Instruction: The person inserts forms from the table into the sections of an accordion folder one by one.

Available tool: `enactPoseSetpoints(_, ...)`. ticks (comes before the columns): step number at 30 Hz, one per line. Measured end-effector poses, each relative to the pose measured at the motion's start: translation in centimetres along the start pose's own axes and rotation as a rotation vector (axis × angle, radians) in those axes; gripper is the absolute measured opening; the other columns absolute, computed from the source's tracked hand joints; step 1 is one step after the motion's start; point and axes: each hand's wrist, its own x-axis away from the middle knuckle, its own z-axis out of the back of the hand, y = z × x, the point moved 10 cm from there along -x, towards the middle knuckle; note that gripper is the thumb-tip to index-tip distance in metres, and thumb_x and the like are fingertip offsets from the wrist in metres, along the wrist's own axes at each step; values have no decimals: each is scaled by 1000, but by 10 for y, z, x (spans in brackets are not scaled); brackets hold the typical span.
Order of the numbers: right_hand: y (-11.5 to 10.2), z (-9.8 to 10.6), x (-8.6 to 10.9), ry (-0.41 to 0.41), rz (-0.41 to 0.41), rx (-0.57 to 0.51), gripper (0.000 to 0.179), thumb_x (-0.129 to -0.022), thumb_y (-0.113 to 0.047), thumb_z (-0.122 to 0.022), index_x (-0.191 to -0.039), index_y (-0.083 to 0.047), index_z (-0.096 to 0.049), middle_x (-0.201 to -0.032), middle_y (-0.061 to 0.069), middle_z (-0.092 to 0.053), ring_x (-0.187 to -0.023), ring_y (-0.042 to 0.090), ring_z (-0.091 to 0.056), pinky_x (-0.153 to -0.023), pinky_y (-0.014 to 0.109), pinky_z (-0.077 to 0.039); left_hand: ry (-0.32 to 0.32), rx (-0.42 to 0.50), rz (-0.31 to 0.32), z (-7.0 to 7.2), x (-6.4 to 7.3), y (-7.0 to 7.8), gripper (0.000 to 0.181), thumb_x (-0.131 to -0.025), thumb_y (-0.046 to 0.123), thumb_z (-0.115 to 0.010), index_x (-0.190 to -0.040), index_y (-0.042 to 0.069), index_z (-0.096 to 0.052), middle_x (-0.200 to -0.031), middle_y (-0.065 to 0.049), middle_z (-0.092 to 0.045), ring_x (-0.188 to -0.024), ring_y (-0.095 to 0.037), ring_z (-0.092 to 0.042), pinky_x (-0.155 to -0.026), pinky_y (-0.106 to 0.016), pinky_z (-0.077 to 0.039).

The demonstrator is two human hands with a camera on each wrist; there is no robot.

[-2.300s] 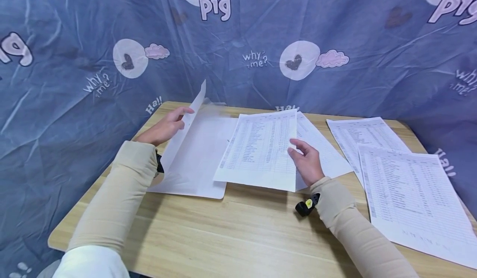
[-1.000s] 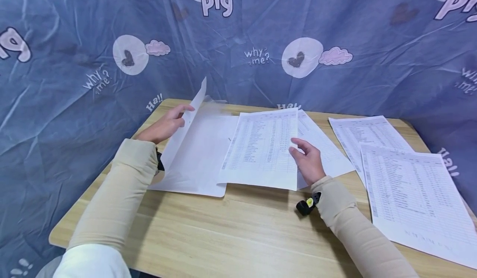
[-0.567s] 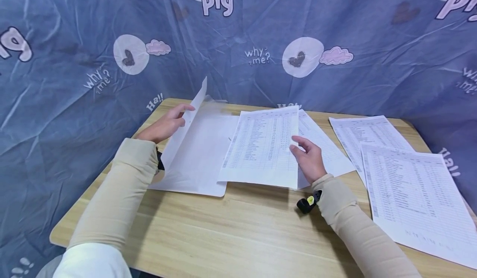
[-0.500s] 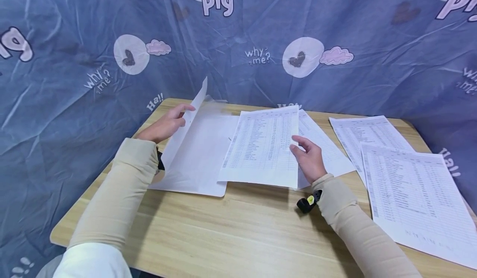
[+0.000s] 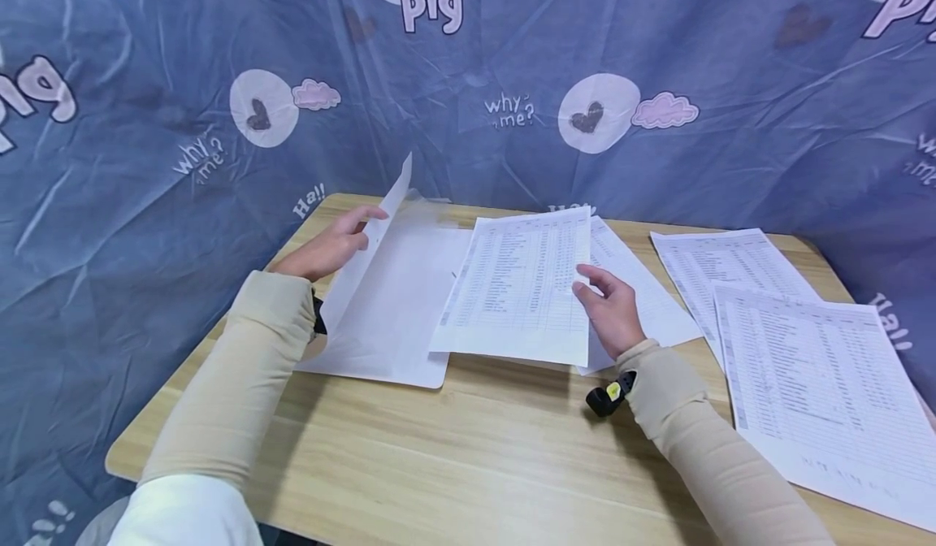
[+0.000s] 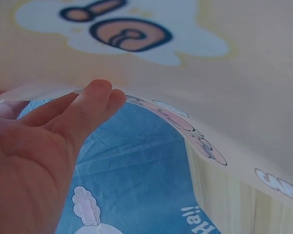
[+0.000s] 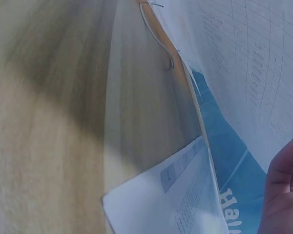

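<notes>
My left hand (image 5: pixel 325 249) grips the raised left cover of a white folder (image 5: pixel 402 302) that lies spread on the table. In the left wrist view the cover's outer face (image 6: pixel 161 78) carries a cartoon print, and the fingers (image 6: pixel 95 92) reach its edge. My right hand (image 5: pixel 610 310) pinches the right edge of a printed table sheet (image 5: pixel 512 294) between thumb and fingers. That sheet is tilted, its left part over the folder's right side. A second sheet (image 5: pixel 643 302) lies partly hidden behind it. The right wrist view shows the right hand (image 7: pixel 283 185) only in part.
Two more printed sheets, one upper (image 5: pixel 731 257) and one lower (image 5: pixel 819 375), overlap on the right of the wooden table (image 5: pixel 468 465). A patterned blue cloth (image 5: pixel 468 148) hangs behind the table. A thin curved wire-like piece (image 7: pixel 156 36) shows in the right wrist view.
My right hand has lifted the pinched sheet slightly, its lower edge rising a little. The left hand still holds the cover up in the same place. The head view has shifted slightly.
</notes>
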Motion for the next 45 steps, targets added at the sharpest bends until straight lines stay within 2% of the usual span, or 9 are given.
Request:
enactPoseSetpoints(9, 7, -1, 1, 8, -33, 10, 46, -95, -15, -53, -138, -1, -45, -142, 16, -42, -126, 27, -43, -106, 41, -35, 21, 1, 7, 1, -1, -4, 53, -85, -6, -31, -138, -3, -34, -149, -19, -24, -141, -34, -16, -109, -53, -20)
enactPoseSetpoints(15, 14, 2, 1, 22, -37, 39, 45, -94, -15, -54, -137, 0, -46, -141, 16, -44, -128, 27, -42, -106, 41, -35, 15, -3, 13, 2, -1, -5, 53, -86, -5, -30, -139, 0, -34, -151, -18, -22, -143, -35, -10, -112, -54, -16)
enactPoseSetpoints(24, 20, 5, 1, 19, -54, 62, 46, -95, -15, -54, -137, -1, -46, -142, 17, -42, -128, 28, -42, -106, 42, -36, 12, 3, 16, 2, -3, -5, 53, -86, -5, -30, -139, 0, -33, -152, -18, -20, -143, -35, -10, -112, -54, -15)
enactPoseSetpoints(41, 12, 6, -2, 34, -23, 96, 45, -95, -17, -54, -137, -3, -46, -142, 15, -43, -133, 27, -38, -107, 42, -35, 12, 5, 25, 1, -3, -4, 53, -87, -5, -30, -139, -1, -32, -152, -18, -21, -143, -35, -10, -112, -54, -16)
enactPoseSetpoints(45, 11, 5, -2, 27, -22, 87, 45, -95, -17, -53, -138, -4, -46, -142, 15, -43, -130, 26, -41, -106, 41, -36, 13, -1, 28, 2, -3, -5, 53, -87, -5, -30, -139, -2, -32, -151, -18, -21, -143, -35, -11, -112, -54, -16)
